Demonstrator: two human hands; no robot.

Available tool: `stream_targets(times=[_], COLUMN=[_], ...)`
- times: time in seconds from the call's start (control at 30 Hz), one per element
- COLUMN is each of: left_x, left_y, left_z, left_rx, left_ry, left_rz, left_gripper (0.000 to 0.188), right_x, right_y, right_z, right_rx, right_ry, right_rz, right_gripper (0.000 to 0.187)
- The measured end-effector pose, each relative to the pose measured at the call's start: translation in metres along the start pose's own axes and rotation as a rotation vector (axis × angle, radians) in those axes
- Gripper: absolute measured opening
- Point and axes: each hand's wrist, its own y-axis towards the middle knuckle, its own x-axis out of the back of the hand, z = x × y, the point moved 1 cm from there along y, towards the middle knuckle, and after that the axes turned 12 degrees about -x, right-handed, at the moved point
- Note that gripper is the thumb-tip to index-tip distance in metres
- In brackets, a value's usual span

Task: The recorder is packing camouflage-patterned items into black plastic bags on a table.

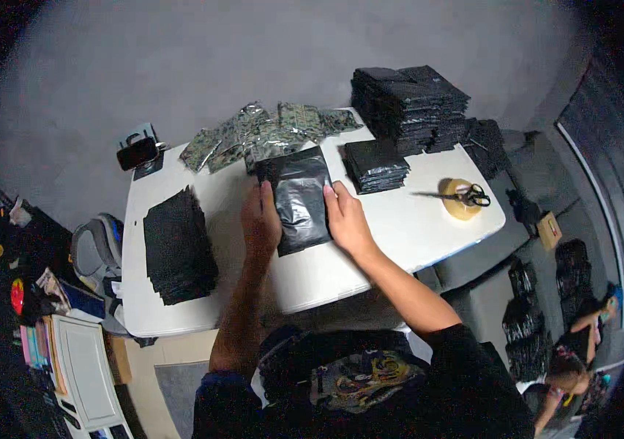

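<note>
I've got the black poly bag (301,199) flat at worktop (407,219) centre, left hand (260,219) & right hand (346,219) fingers gripping its 9 & 3 o'clock edges. I'd keep both sides taut & even so it stays square.

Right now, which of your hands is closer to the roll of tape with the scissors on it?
Right. My right hand rests on the right edge of the black bag, on the side toward the tape roll. My left hand is on the bag's far edge, farther away.
</note>
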Motion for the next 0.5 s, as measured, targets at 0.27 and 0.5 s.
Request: stream_targets(times=[0.27, 0.5], left_x=[0.027, 0.011], left_y=[-0.036, -0.055], left_z=[0.043, 0.023], left_rx=[-0.103, -0.379], left_ry=[0.414, 0.434], left_rz=[0.345, 0.723], left_gripper=[0.035, 0.081], right_x=[-0.004, -0.038], right_y=[-0.018, -0.013], right_z=[-0.043, -0.054], right_rx=[-0.005, 0.391], right_ry=[-0.651, -0.725], right_rz=[0.138, 0.37], right_gripper=[0.05, 0.071])
